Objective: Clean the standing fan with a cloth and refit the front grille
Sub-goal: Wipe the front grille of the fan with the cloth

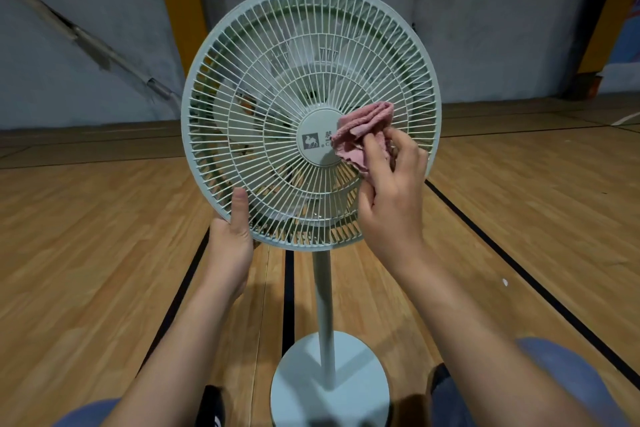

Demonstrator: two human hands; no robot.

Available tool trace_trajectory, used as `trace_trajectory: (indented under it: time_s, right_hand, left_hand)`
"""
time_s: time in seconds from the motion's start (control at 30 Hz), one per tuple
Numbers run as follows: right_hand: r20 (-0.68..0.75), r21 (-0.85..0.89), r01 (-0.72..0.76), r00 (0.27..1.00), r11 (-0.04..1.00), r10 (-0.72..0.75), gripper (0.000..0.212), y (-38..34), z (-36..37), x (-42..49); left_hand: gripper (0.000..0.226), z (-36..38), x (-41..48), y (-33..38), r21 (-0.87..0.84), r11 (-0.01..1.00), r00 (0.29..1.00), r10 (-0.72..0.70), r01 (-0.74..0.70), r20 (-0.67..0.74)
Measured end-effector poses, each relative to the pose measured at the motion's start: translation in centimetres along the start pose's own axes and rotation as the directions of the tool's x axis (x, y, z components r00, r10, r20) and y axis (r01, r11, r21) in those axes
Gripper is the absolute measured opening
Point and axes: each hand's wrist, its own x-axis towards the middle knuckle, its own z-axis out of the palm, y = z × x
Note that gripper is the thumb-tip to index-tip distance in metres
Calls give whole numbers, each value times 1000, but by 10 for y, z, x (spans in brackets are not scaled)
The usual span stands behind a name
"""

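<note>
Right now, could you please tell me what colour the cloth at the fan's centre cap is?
Pink; the cloth shows best in the head view.

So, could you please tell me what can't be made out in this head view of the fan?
- Logo text on the hub: its right part is hidden by the cloth.
- Left hand fingers: behind the grille rim; only the thumb shows.
- Blades: blurred behind the grille wires.
- Base: front edge cut off by the bottom of the frame.
- Whether the grille is latched on: not visible.
</note>
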Motion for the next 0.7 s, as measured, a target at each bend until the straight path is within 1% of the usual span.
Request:
trace_trajectory:
  time_s: [0.03,0.17,0.27,0.3,0.33,0.43,0.5,0.57,0.7]
  right_hand:
    - [15,-15,5,1000,1000,-5,58,1,-1,-1]
    - [58,-77,9,998,997,-5,59,21,-9,-9]
    - [31,-84,-59,998,995,62,59,38,-14,-19]
    - [19,-87,-85,996,993,87,57,43,-16,-23]
    - [13,-90,-107,994,990,109,55,47,-17,-26]
    - [29,-90,-167,985,982,171,50,59,-21,-36]
    - [49,-65,-216,974,974,219,49,64,-23,-41]
    - [55,-36,-259,964,965,261,50,65,-23,-46]
    - [20,-8,-291,956,957,291,52,61,-21,-48]
  left_hand:
    - [103,1,-1,-3,3,1000,1000,0,-1,18]
    - [100,2,-3,-4,-13,999,997,37,-36,66]
    - [90,2,-4,-4,-23,998,994,56,-54,92]
    - [89,3,-4,-5,-25,998,994,54,-52,92]
    - [92,2,-3,-5,-30,998,995,51,-49,84]
    - [109,-1,-2,-6,-46,999,997,27,-24,68]
    - [100,-3,-3,-5,-59,998,997,27,-23,70]
    - [97,-3,-3,-5,-46,998,996,42,-39,75]
    - [90,-3,-4,-7,-16,999,995,46,-45,89]
